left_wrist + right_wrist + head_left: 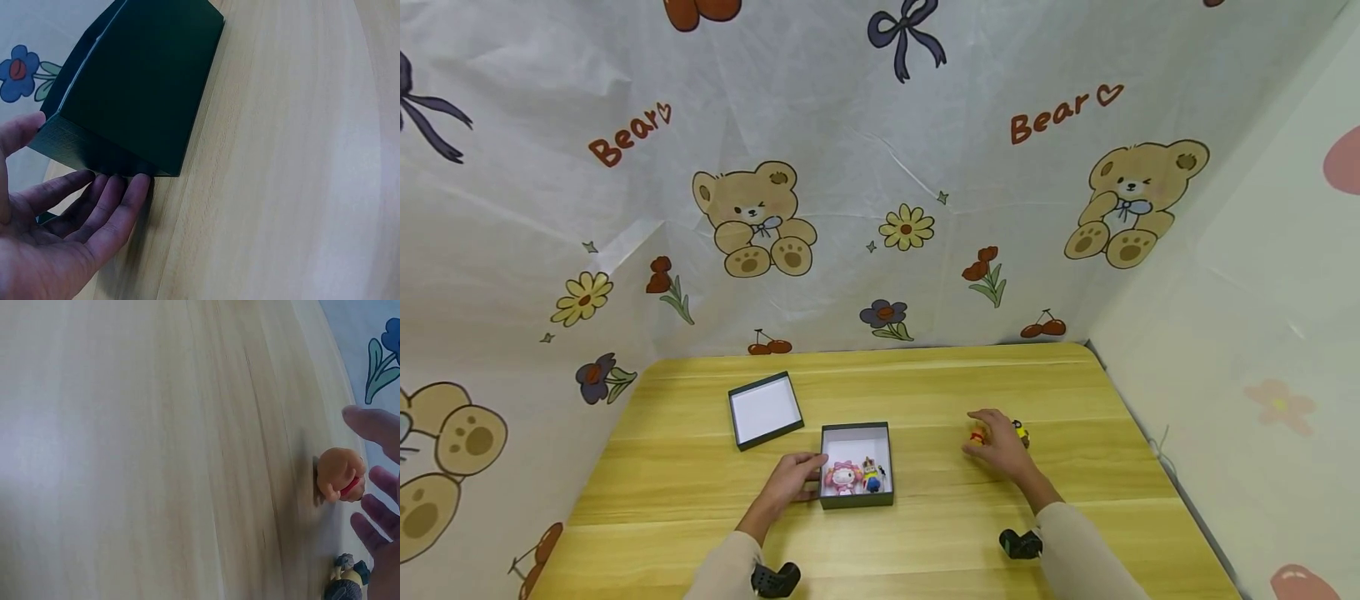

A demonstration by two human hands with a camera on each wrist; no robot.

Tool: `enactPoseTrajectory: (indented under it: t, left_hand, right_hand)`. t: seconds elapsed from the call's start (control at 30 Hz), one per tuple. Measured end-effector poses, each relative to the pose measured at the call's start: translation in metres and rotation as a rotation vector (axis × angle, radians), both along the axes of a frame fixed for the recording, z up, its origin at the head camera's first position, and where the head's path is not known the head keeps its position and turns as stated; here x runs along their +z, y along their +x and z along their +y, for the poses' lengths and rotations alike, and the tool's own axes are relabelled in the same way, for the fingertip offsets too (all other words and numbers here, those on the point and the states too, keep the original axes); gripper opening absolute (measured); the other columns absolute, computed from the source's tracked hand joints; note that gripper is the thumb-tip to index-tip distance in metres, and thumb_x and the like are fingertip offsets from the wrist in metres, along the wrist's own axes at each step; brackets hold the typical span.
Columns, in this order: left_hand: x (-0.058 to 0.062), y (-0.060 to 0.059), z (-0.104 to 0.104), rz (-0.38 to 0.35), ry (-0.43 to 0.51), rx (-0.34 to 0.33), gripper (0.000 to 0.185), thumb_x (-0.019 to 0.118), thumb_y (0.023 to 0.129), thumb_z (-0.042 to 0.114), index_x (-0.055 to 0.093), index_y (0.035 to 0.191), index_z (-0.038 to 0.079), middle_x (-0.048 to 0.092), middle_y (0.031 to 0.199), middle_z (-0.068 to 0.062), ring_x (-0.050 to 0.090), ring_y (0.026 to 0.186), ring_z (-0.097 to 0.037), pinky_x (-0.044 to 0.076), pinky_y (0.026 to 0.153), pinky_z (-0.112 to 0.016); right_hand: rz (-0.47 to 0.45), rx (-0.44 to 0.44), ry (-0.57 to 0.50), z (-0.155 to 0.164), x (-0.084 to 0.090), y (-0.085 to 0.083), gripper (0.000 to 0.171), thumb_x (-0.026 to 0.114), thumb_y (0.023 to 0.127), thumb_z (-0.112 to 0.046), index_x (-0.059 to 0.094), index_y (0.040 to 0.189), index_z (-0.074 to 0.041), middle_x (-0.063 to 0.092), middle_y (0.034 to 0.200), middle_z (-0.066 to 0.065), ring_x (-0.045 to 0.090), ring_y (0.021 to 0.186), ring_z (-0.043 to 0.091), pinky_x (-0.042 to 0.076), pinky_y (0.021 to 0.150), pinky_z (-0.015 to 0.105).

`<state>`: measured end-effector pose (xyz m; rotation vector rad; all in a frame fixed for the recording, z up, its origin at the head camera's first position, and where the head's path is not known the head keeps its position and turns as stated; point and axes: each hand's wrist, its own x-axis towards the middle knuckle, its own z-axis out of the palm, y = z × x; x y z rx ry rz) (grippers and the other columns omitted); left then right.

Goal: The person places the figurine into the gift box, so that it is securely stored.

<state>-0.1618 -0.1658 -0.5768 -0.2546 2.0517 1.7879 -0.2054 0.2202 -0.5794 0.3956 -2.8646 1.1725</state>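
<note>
A shallow dark green box [856, 502] with a white inside stands on the table. In it lie a pink figurine with a white face [844, 477] and a small figurine in yellow and blue [871, 476]. My left hand [793, 479] holds the box's left side, the thumb at the rim and the fingertips against the outer wall [106, 150]. To the right, my right hand [1000, 446] is spread around an orange bear figurine with a red band [340, 474], with a gap between fingers and figurine. Beside that hand is a yellow and black figurine [1020, 431], partly hidden.
The box's lid [766, 410], white inside with a dark rim, lies behind and left of the box. A wall sheet printed with bears and flowers [835, 292] rises behind the wooden table [925, 533]. Another wall [1240, 333] runs along the right.
</note>
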Motion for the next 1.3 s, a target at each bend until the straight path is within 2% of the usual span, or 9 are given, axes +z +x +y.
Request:
enactPoseTrajectory:
  t: [0.17, 0.4, 0.47, 0.53, 0.67, 0.8, 1.0, 1.17, 1.3]
  left_hand:
    - [-0.002, -0.001, -0.001, 0.004, 0.003, -0.015, 0.055, 0.054, 0.099, 0.033, 0.05, 0.127, -0.014, 0.066, 0.106, -0.014, 0.064, 0.09, -0.02, 0.056, 0.076, -0.039]
    - [-0.003, -0.001, -0.001, 0.001, 0.0, -0.01, 0.055, 0.054, 0.098, 0.033, 0.051, 0.127, -0.014, 0.066, 0.106, -0.014, 0.064, 0.091, -0.02, 0.056, 0.076, -0.039]
    - [-0.002, 0.0, -0.001, 0.001, 0.002, -0.009, 0.055, 0.054, 0.099, 0.032, 0.051, 0.127, -0.014, 0.066, 0.106, -0.015, 0.064, 0.091, -0.021, 0.056, 0.076, -0.039]
    - [-0.001, 0.0, -0.001, -0.002, 0.005, -0.006, 0.054, 0.054, 0.099, 0.032, 0.051, 0.126, -0.015, 0.067, 0.105, -0.015, 0.064, 0.091, -0.021, 0.056, 0.076, -0.039]
    - [-0.002, -0.001, -0.001, -0.001, 0.003, -0.006, 0.053, 0.053, 0.099, 0.032, 0.051, 0.126, -0.014, 0.067, 0.103, -0.014, 0.064, 0.09, -0.02, 0.056, 0.075, -0.038]
    - [-0.003, -0.001, -0.001, 0.004, -0.001, -0.011, 0.052, 0.052, 0.099, 0.031, 0.052, 0.125, -0.014, 0.067, 0.102, -0.013, 0.065, 0.089, -0.02, 0.056, 0.076, -0.038]
    - [-0.004, 0.0, 0.0, 0.004, -0.003, -0.015, 0.052, 0.052, 0.099, 0.031, 0.052, 0.125, -0.014, 0.068, 0.102, -0.012, 0.064, 0.089, -0.019, 0.056, 0.076, -0.039]
    - [-0.003, -0.001, 0.001, -0.005, 0.0, -0.004, 0.053, 0.053, 0.099, 0.032, 0.051, 0.126, -0.014, 0.067, 0.103, -0.013, 0.064, 0.089, -0.019, 0.056, 0.075, -0.038]
    - [-0.001, -0.001, 0.002, -0.002, 0.0, 0.0, 0.055, 0.054, 0.099, 0.034, 0.051, 0.127, -0.014, 0.066, 0.106, -0.015, 0.063, 0.09, -0.021, 0.056, 0.076, -0.037]
  right_hand:
    - [-0.008, 0.018, -0.023, 0.003, -0.008, 0.001, 0.056, 0.078, 0.078, -0.006, 0.054, 0.127, 0.008, 0.052, 0.129, 0.029, 0.049, 0.118, 0.047, 0.04, 0.097, 0.059]
    - [0.17, 0.075, -0.09, 0.004, -0.012, 0.006, 0.047, 0.074, 0.08, -0.004, 0.057, 0.122, 0.009, 0.056, 0.12, 0.029, 0.053, 0.11, 0.047, 0.045, 0.09, 0.055]
    - [0.128, 0.051, -0.106, 0.003, -0.013, 0.006, 0.048, 0.073, 0.08, -0.003, 0.055, 0.123, 0.01, 0.056, 0.119, 0.029, 0.055, 0.106, 0.045, 0.046, 0.088, 0.054]
    - [0.035, 0.005, -0.132, 0.002, -0.014, 0.005, 0.051, 0.074, 0.08, -0.002, 0.054, 0.125, 0.011, 0.056, 0.12, 0.029, 0.057, 0.103, 0.044, 0.048, 0.085, 0.054]
    - [-0.099, -0.081, -0.14, 0.0, -0.017, 0.005, 0.052, 0.076, 0.081, -0.006, 0.055, 0.127, 0.01, 0.058, 0.119, 0.027, 0.061, 0.098, 0.037, 0.052, 0.081, 0.045]
    - [-0.085, -0.072, -0.117, 0.0, -0.021, 0.005, 0.05, 0.076, 0.082, -0.009, 0.059, 0.126, 0.007, 0.058, 0.124, 0.025, 0.059, 0.106, 0.037, 0.051, 0.086, 0.046]
    - [-0.039, -0.021, -0.152, 0.002, -0.028, 0.004, 0.05, 0.076, 0.082, -0.01, 0.059, 0.126, 0.006, 0.057, 0.127, 0.023, 0.056, 0.113, 0.038, 0.048, 0.09, 0.05]
    - [-0.061, 0.023, -0.161, 0.004, -0.025, 0.005, 0.049, 0.071, 0.086, -0.006, 0.055, 0.131, 0.007, 0.054, 0.129, 0.022, 0.053, 0.116, 0.039, 0.046, 0.092, 0.051]
    - [-0.101, 0.019, -0.171, 0.008, -0.024, 0.006, 0.052, 0.07, 0.086, -0.005, 0.051, 0.134, 0.006, 0.054, 0.129, 0.021, 0.054, 0.115, 0.037, 0.046, 0.093, 0.05]
